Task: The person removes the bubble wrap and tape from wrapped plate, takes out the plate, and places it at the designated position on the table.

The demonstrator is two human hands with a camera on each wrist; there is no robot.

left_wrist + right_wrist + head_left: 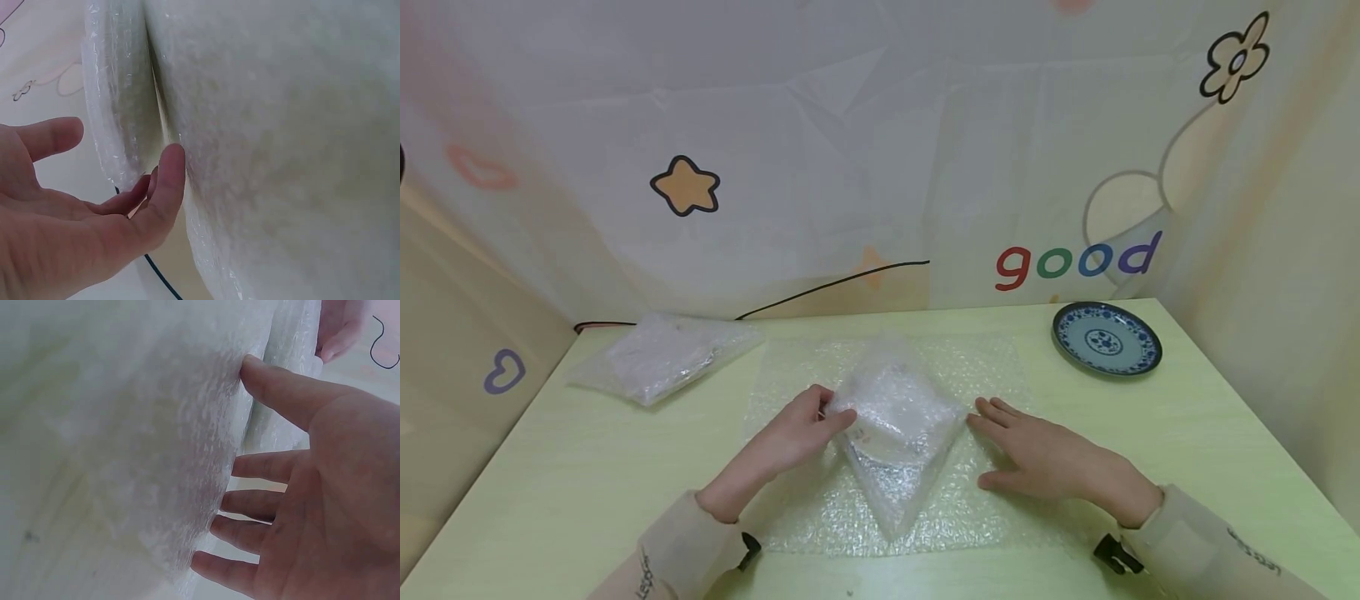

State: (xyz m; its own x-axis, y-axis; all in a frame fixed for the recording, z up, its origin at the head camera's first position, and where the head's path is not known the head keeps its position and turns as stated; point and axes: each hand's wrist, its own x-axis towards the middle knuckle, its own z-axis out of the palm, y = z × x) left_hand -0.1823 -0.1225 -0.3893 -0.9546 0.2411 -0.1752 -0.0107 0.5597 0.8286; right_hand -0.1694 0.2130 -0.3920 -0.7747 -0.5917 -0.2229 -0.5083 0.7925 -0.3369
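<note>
A diamond-shaped bubble-wrap bundle (pixel 898 408) lies on a flat bubble-wrap sheet (pixel 790 517); a pale curved rim shows faintly through its layers. At the bundle's left corner is my left hand (pixel 801 433), thumb over the top and fingers tucked under the edge. The left wrist view shows those fingers (pixel 165 187) between the bundle (pixel 119 94) and the sheet (pixel 281 156). My right hand (pixel 1045 454) rests on the sheet with fingers spread, index fingertip right at the bundle's right corner. In the right wrist view its straight fingertips (pixel 234 531) touch the sheet.
Another bubble-wrapped bundle (pixel 662 354) sits at the back left of the pale green table (pixel 587 467). A blue-and-white patterned plate (pixel 1105 342) with a dark rim lies at the back right. A printed curtain (pixel 880 167) hangs behind the table's far edge.
</note>
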